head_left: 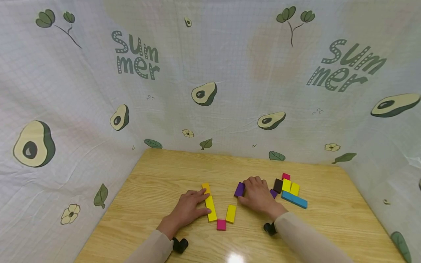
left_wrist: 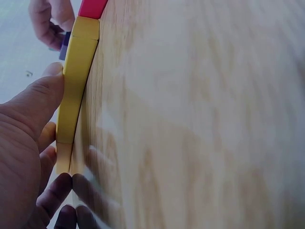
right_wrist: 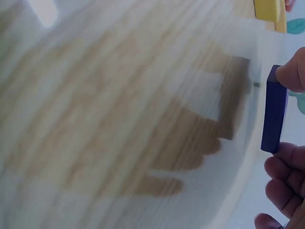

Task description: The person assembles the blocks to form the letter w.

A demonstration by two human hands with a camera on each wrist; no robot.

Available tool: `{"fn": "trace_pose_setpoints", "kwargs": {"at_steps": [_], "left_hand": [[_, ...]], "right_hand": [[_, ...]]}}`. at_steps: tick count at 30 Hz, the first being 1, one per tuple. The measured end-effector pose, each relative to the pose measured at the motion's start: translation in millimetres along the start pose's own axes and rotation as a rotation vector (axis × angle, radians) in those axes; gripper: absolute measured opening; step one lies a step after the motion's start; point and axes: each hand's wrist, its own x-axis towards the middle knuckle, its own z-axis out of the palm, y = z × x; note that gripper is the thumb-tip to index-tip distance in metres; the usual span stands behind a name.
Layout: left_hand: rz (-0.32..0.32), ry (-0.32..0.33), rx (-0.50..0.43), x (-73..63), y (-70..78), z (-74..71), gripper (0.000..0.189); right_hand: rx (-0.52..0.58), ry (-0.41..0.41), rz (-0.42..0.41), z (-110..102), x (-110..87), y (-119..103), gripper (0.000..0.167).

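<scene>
My left hand (head_left: 188, 208) rests on a line of two blocks, its fingertips on the orange block (head_left: 205, 187) and its thumb on the long yellow block (head_left: 211, 210). In the left wrist view the thumb lies against the side of the yellow block (left_wrist: 76, 86). My right hand (head_left: 259, 195) pinches a purple block (head_left: 239, 189) between thumb and fingers. The right wrist view shows this purple block (right_wrist: 275, 112) held above the table, its shadow beneath. A pink block (head_left: 221, 224) touches the yellow block's near end, with a shorter yellow block (head_left: 231, 213) angled up at its right.
Right of my right hand lie a second purple block (head_left: 273, 193), partly hidden, a dark brown block (head_left: 277, 186), two yellow blocks (head_left: 286, 185), a pink block (head_left: 286, 176) and a blue block (head_left: 294, 199). A printed cloth (head_left: 230, 109) hangs around the wooden table (head_left: 171, 168).
</scene>
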Motion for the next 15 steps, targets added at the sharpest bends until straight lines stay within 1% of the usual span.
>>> {"fn": "trace_pose_setpoints", "kwargs": {"at_steps": [11, 15], "left_hand": [[0.006, 0.006, 0.007, 0.3, -1.7, 2.0, 0.066], [0.002, 0.003, 0.01, 0.3, -1.6, 1.8, 0.066]], "right_hand": [[0.004, -0.072, -0.041, 5.0, 0.5, -3.4, 0.057], [0.013, -0.076, -0.043, 4.5, -0.6, -3.6, 0.058]]}}
